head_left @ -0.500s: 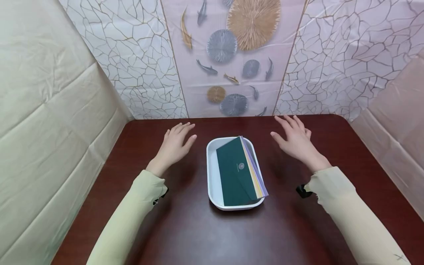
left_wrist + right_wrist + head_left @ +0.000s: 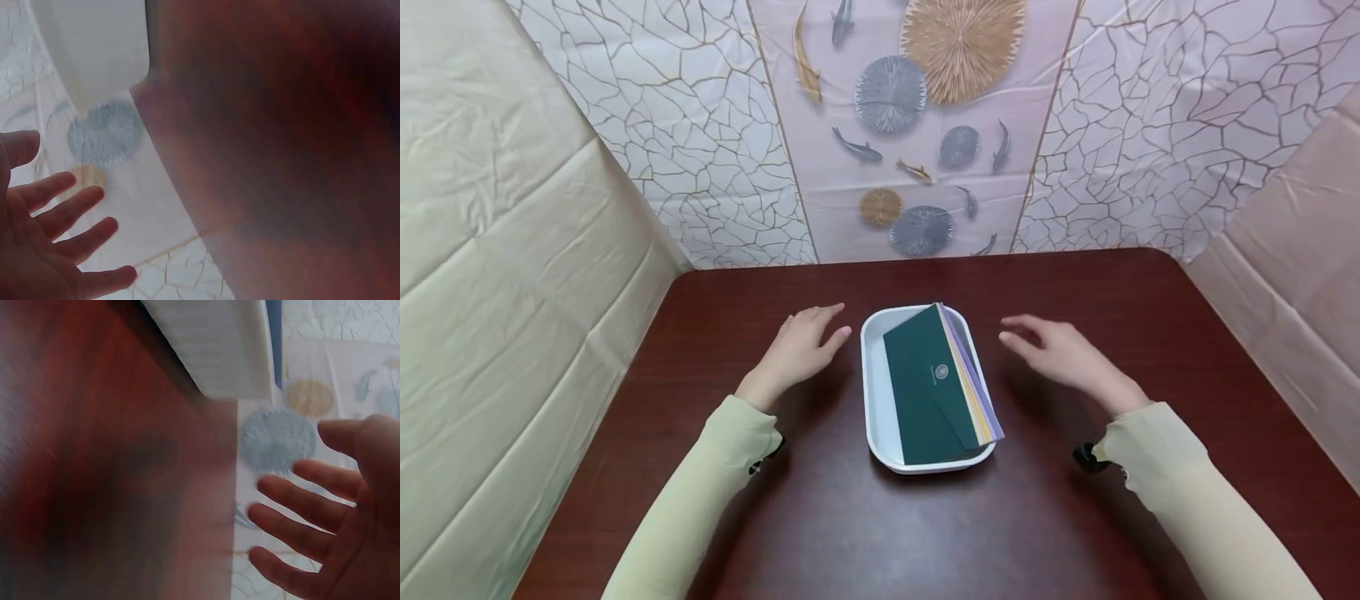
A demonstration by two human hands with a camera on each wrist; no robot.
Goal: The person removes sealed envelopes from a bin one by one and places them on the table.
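i have the left hand (image 2: pixel 793 354) and the right hand (image 2: pixel 1067 354) apart, one on each side of the white tray (image 2: pixel 882 408), fingers loosely extended and gripping nothing. the left thumb is just beside the tray's rim; the right fingertips sit near the opposite long side, with a strip of dark table (image 2: pixel 925 533) showing between. a green envelope (image 2: pixel 925 392) lies slanted in the tray over cream and lilac layers (image 2: pixel 995 427), whose near right corner juts past the rim. more tabletop stretches toward me and to the far edge.
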